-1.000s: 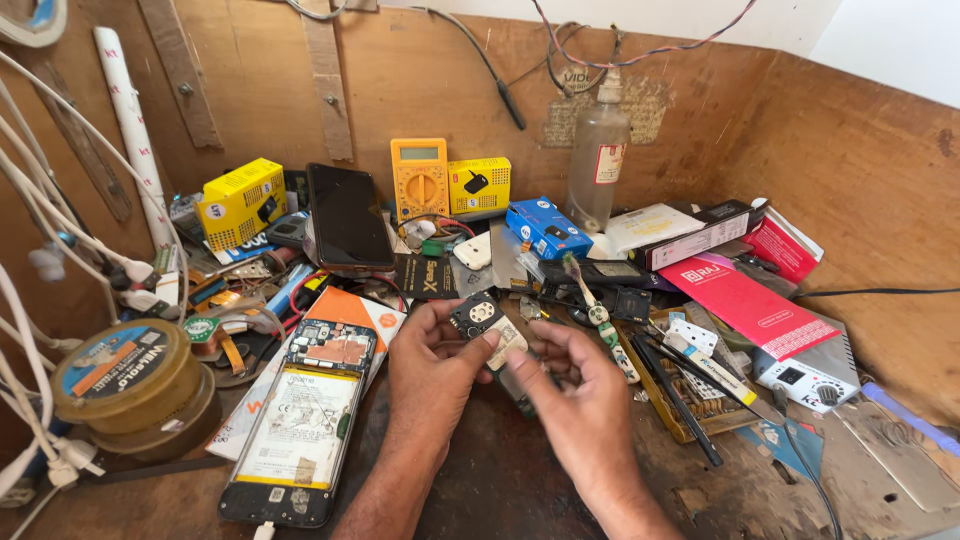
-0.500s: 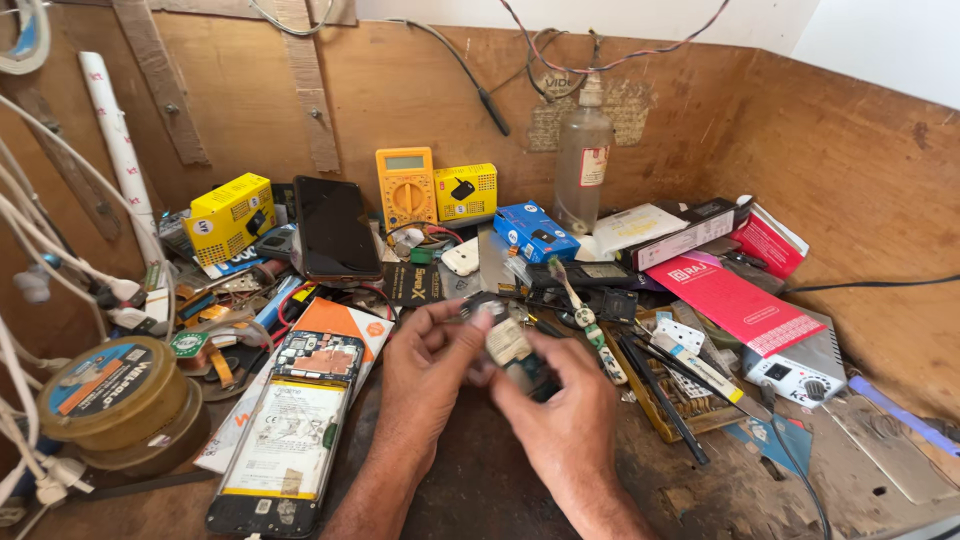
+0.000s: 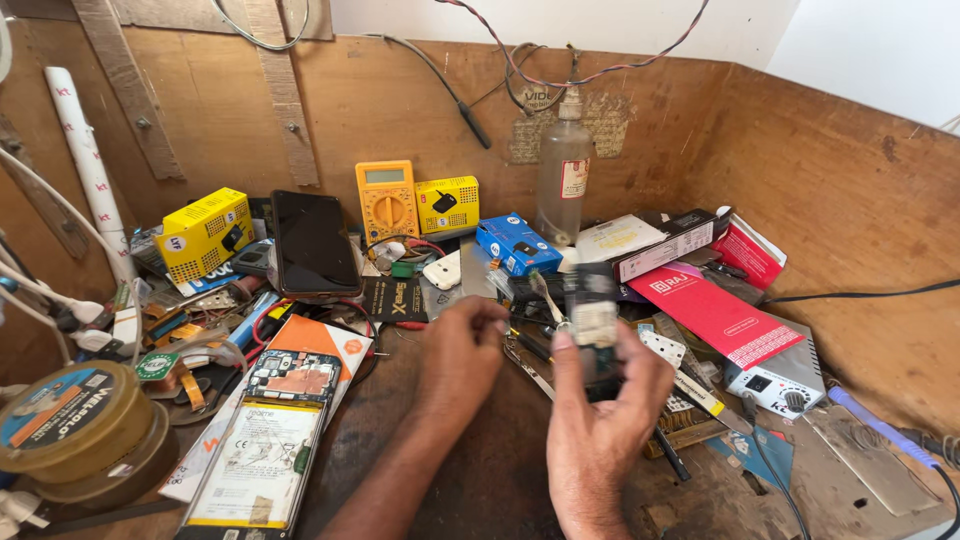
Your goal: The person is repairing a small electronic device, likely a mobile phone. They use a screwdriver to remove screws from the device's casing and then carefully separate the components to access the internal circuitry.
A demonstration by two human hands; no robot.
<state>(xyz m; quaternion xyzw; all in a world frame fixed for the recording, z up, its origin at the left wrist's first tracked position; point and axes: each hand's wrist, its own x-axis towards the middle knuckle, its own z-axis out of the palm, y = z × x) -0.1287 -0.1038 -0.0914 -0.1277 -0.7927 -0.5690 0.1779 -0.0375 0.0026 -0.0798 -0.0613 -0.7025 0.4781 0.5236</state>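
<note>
My right hand (image 3: 600,420) is raised over the workbench, its thumb and fingers gripping a small dark electronic module (image 3: 592,315) with a pale block on its face. My left hand (image 3: 462,352) hangs just left of it with its fingers curled near the bench. Whether it pinches anything cannot be made out. An opened phone (image 3: 262,450) with its battery and board exposed lies at the lower left.
A yellow multimeter (image 3: 387,200), yellow boxes (image 3: 205,232), a dark phone (image 3: 315,245), a blue box (image 3: 517,243) and a clear bottle (image 3: 563,180) line the back wall. Red packets (image 3: 715,315) and a soldering station (image 3: 775,375) sit right; tape rolls (image 3: 75,425) lie left.
My right hand has lifted the module up and to the right, away from my left hand, which has let go of it. The view has shifted.
</note>
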